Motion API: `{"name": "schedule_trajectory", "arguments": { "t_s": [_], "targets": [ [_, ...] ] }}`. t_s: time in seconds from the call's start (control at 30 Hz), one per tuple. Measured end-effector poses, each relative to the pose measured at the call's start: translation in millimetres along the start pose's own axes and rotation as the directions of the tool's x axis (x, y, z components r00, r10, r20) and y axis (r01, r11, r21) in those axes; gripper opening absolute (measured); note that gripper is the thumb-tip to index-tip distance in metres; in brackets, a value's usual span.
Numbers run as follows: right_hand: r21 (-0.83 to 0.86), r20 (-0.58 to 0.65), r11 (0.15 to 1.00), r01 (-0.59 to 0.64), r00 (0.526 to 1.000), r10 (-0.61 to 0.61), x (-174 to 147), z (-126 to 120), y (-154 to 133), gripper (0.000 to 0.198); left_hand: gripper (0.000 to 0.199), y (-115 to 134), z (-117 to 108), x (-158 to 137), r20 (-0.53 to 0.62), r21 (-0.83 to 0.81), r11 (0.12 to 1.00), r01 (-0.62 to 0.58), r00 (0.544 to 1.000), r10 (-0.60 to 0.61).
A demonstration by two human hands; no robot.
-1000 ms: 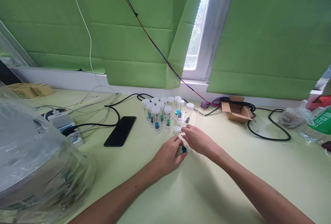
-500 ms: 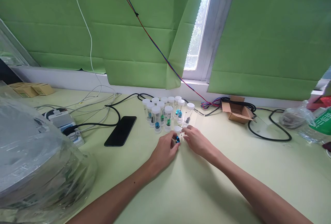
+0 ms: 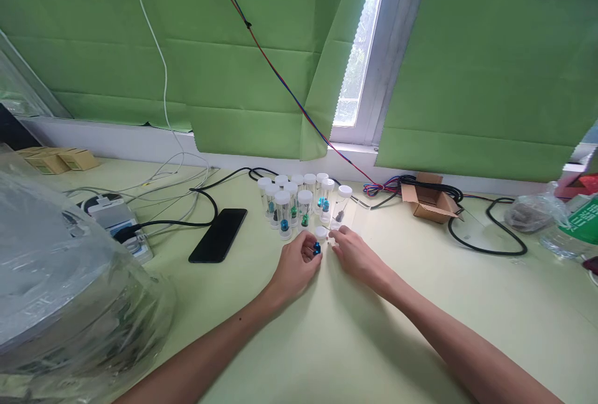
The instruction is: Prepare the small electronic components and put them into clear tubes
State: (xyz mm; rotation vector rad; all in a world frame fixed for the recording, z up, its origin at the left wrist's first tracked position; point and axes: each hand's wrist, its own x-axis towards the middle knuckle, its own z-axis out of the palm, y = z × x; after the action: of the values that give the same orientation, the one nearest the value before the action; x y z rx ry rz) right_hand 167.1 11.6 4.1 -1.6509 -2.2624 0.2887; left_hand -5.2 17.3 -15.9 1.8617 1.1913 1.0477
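Note:
My left hand (image 3: 296,262) is closed, with a small shiny blue metallic part (image 3: 317,248) pinched between thumb and fingers. To its right, my right hand (image 3: 352,253) has its fingertips together near the tabletop; whatever they hold is too small to name. A loose white cap (image 3: 321,233) lies just beyond, between the two hands. Behind it stand several clear tubes with white lids, some with blue or green parts inside, such as one tube (image 3: 283,214) at the front. Another tube (image 3: 342,206) stands on the right of the group with a grey part in it.
A black phone (image 3: 218,236) lies left of the tubes, beside a power strip (image 3: 124,230) with cables. A large plastic-wrapped object (image 3: 84,304) fills the near left. An open cardboard box (image 3: 427,203) and black cable loops lie at the back right, with a bottle (image 3: 572,230) beyond.
My left hand has drawn slightly left and away from the right hand, carrying the blue part with it. The right hand has hardly moved.

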Motion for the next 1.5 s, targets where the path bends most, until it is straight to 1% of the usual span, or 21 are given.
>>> {"name": "schedule_trajectory", "arguments": {
  "t_s": [0.17, 0.4, 0.53, 0.7, 0.93, 1.13, 1.27, 1.5],
  "targets": [
    [-0.016, 0.0, 1.0, -0.022, 1.0, 0.022, 0, 1, 5, 0.017, 0.025, 0, 0, 1, 0.004, -0.021, 0.999, 0.035, 0.999, -0.035],
    [-0.009, 0.001, 0.998, -0.068, 0.998, 0.068, 3, -4, 13, 0.027, 0.027, -2, 0, 1, 0.004, -0.076, 0.994, 0.084, 0.996, -0.084],
    [-0.025, 0.003, 0.995, -0.092, 0.996, 0.092, 5, -7, 14, 0.025, 0.028, -1, 1, 2, 0.014, -0.124, 0.985, 0.12, 0.993, -0.119],
    [-0.057, 0.026, 0.994, -0.097, 0.995, 0.099, 5, -5, 10, 0.025, 0.027, 0, 2, 2, 0.031, -0.2, 0.966, 0.162, 0.987, -0.159],
    [-0.084, 0.019, 0.993, -0.085, 0.996, 0.087, 1, 0, 7, 0.031, 0.023, 2, 3, 2, 0.044, -0.22, 0.962, 0.16, 0.987, -0.154],
    [-0.091, 0.021, 0.993, -0.081, 0.996, 0.083, 3, 4, 9, 0.032, 0.021, 1, 3, 2, 0.044, -0.207, 0.966, 0.155, 0.988, -0.149],
    [-0.099, 0.01, 0.992, -0.078, 0.997, 0.08, 3, 4, 8, 0.029, 0.021, 1, 3, 1, 0.044, -0.212, 0.965, 0.155, 0.988, -0.149],
    [-0.131, 0.028, 0.989, -0.072, 0.997, 0.077, 0, 1, 3, 0.02, 0.021, 5, 3, 0, 0.034, -0.216, 0.963, 0.159, 0.987, -0.156]
  ]
}}
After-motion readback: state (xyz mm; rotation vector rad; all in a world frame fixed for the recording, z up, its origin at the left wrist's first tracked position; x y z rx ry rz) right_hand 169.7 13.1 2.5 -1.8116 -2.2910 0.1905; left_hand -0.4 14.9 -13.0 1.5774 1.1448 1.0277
